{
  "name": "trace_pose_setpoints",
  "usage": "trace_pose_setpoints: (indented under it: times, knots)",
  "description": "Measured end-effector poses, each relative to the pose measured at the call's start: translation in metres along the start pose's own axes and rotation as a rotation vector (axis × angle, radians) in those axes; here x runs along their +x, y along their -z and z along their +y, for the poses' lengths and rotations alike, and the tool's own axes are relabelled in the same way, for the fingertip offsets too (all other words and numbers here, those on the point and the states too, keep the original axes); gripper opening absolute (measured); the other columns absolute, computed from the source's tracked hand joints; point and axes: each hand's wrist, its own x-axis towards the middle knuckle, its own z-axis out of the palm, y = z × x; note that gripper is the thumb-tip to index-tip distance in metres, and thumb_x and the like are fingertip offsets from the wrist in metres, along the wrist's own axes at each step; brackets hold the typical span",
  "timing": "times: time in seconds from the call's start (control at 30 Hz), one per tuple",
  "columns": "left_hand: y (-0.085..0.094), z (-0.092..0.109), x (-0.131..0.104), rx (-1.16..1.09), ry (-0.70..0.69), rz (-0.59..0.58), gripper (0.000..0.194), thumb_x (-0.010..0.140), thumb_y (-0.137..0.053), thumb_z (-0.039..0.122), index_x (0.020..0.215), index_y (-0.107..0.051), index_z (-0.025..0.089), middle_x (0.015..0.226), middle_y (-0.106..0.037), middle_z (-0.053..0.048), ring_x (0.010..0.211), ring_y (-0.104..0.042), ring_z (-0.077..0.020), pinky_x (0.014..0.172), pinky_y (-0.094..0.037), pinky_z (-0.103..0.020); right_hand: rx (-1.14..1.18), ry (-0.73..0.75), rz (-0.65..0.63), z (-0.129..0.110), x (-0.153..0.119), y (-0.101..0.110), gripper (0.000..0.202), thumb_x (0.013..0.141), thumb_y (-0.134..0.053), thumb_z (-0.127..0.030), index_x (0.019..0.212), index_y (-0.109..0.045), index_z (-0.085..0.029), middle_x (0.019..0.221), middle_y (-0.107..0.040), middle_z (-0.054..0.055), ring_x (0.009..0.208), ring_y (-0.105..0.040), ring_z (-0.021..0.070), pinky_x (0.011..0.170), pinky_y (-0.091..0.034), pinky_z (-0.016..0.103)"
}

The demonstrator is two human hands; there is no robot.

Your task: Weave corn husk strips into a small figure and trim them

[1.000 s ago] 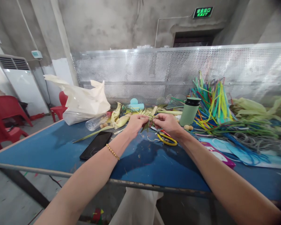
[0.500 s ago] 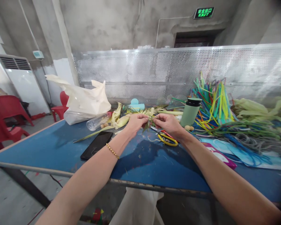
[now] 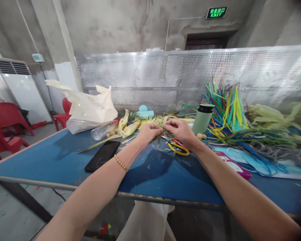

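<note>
My left hand (image 3: 148, 132), with a gold bead bracelet (image 3: 120, 163) on its wrist, is pinched around a small bundle of green husk strips (image 3: 158, 138). Bits of it hang below the fingertips. Close by on the right, my right hand (image 3: 180, 130) has thumb and index finger pressed together; whatever lies between them is too small to make out. Yellow-handled scissors (image 3: 178, 149) and a red-handled tool (image 3: 177, 142) lie on the table just under the right hand. Pale corn husks (image 3: 130, 129) are scattered behind and left of my hands.
On the blue table (image 3: 147, 182) lie a black phone (image 3: 102, 156), a clear bottle (image 3: 101, 131) and a white bag (image 3: 91, 108). To the right stand a green flask (image 3: 203, 119), colourful strips (image 3: 232, 112), tangled cords (image 3: 273, 150) and a purple-edged box (image 3: 237, 166). A perforated metal panel (image 3: 140, 77) rises behind.
The view has shifted slightly. My left fingertips have dropped a little with the green strips, and my right fingertips now sit slightly higher than the left ones.
</note>
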Motion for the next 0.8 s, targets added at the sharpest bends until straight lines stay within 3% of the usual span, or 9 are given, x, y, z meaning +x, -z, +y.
trace_pose_setpoints:
  times: [0.27, 0.4, 0.5, 0.57, 0.63, 0.7, 0.8]
  knots:
    - [0.0, -0.001, -0.001, 0.17, -0.125, -0.033, 0.006, 0.068, -0.07, 0.017, 0.067, -0.069, 0.012, 0.061, -0.061, -0.001, 0.056, -0.045, -0.0085, 0.056, -0.032, -0.023, 0.126, -0.096, -0.161, 0.009, 0.0, 0.001, 0.036, 0.073, -0.07, -0.05, 0.061, -0.058, -0.017, 0.055, -0.058, 0.0, 0.054, -0.05, 0.0121, 0.054, -0.039, 0.026]
    - [0.006, -0.007, 0.003, 0.083, -0.046, -0.039, 0.014, 0.07, -0.071, 0.025, 0.067, -0.07, 0.012, 0.06, -0.062, -0.001, 0.052, -0.041, -0.0073, 0.052, -0.029, -0.023, -0.072, -0.072, -0.081, 0.009, 0.003, 0.011, 0.036, 0.083, -0.058, -0.049, 0.065, -0.057, -0.018, 0.058, -0.059, 0.001, 0.054, -0.052, 0.0134, 0.055, -0.039, 0.027]
    - [0.012, -0.009, 0.008, -0.098, 0.043, -0.006, 0.015, 0.069, -0.074, 0.025, 0.067, -0.069, 0.011, 0.058, -0.062, -0.002, 0.049, -0.043, -0.0069, 0.05, -0.03, -0.023, -0.396, 0.0, -0.028, 0.017, 0.004, 0.026, 0.03, 0.086, -0.053, -0.036, 0.062, -0.056, -0.019, 0.058, -0.059, 0.002, 0.055, -0.053, 0.0146, 0.057, -0.037, 0.028]
    - [0.016, -0.008, 0.011, -0.222, 0.113, 0.035, 0.012, 0.067, -0.075, 0.02, 0.068, -0.067, 0.011, 0.061, -0.065, -0.004, 0.051, -0.05, -0.0086, 0.053, -0.037, -0.023, -0.649, -0.008, -0.144, 0.026, 0.002, 0.033, 0.022, 0.079, -0.06, -0.027, 0.059, -0.058, -0.019, 0.058, -0.061, 0.003, 0.057, -0.054, 0.0158, 0.057, -0.035, 0.028]
    - [0.019, -0.006, 0.013, -0.3, 0.153, 0.068, 0.009, 0.067, -0.075, 0.014, 0.069, -0.066, 0.011, 0.064, -0.067, -0.005, 0.054, -0.056, -0.0097, 0.056, -0.042, -0.024, -0.785, -0.066, -0.321, 0.035, -0.003, 0.035, 0.019, 0.077, -0.063, -0.028, 0.061, -0.062, -0.019, 0.064, -0.066, 0.006, 0.061, -0.058, 0.0181, 0.057, -0.035, 0.028]
    - [0.021, -0.004, 0.014, -0.342, 0.163, 0.086, 0.007, 0.069, -0.072, 0.011, 0.069, -0.065, 0.011, 0.065, -0.067, -0.005, 0.055, -0.057, -0.0097, 0.058, -0.044, -0.024, -0.863, -0.073, -0.448, 0.042, -0.008, 0.031, 0.014, 0.078, -0.066, -0.032, 0.076, -0.07, -0.019, 0.078, -0.072, 0.008, 0.072, -0.064, 0.022, 0.059, -0.038, 0.029]
    - [0.023, -0.002, 0.014, -0.382, 0.152, 0.09, 0.005, 0.072, -0.069, 0.008, 0.072, -0.065, 0.011, 0.065, -0.066, -0.004, 0.054, -0.057, -0.0094, 0.059, -0.046, -0.025, -0.921, -0.048, -0.491, 0.045, -0.013, 0.025, 0.03, 0.078, -0.068, -0.036, 0.103, -0.072, -0.019, 0.096, -0.074, 0.012, 0.088, -0.067, 0.0268, 0.067, -0.043, 0.03]
